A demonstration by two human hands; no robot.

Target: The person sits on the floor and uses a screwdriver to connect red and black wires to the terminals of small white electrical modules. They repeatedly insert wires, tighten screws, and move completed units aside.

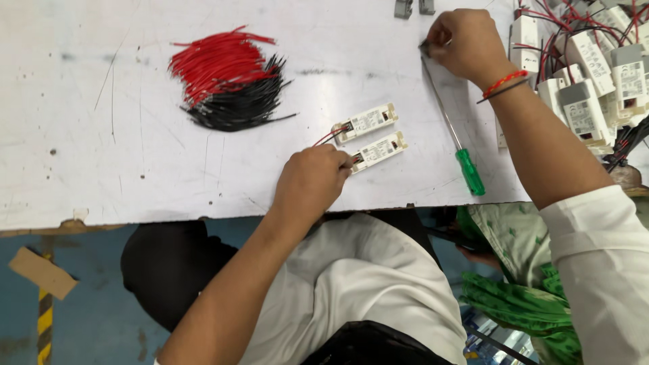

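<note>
Two grips at work: both bare hands are over one white counter (101, 176), and the lines below run from the largest thing to the smallest.
Counter: white, scratched, worn along its near edge; it carries everything named here.
Heap of modules (595, 74): white boxes with red and black leads, piled at the far right of the counter, just right of the right wrist.
Wire bundle (226, 81): short red and black wires lying together at the far left, well apart from both hands.
Screwdriver (454, 142): long thin shaft with a green handle; the handle lies near the counter's near edge at the right, and the shaft runs away up to the right hand.
Right hand (466, 44): grip closed at the far end of the screwdriver shaft, fingers curled round something small and dark that I cannot make out; red and black bands on the wrist.
Left hand (312, 181): grip pinched shut at the wired end of the nearer module, thumb and fingers meeting where its leads enter.
Nearer module (380, 150): small white box, lying flat just right of the left grip, touching the fingertips.
Farther module (367, 122): same kind, just beyond the first, with thin red leads trailing left, free of either grip.
</note>
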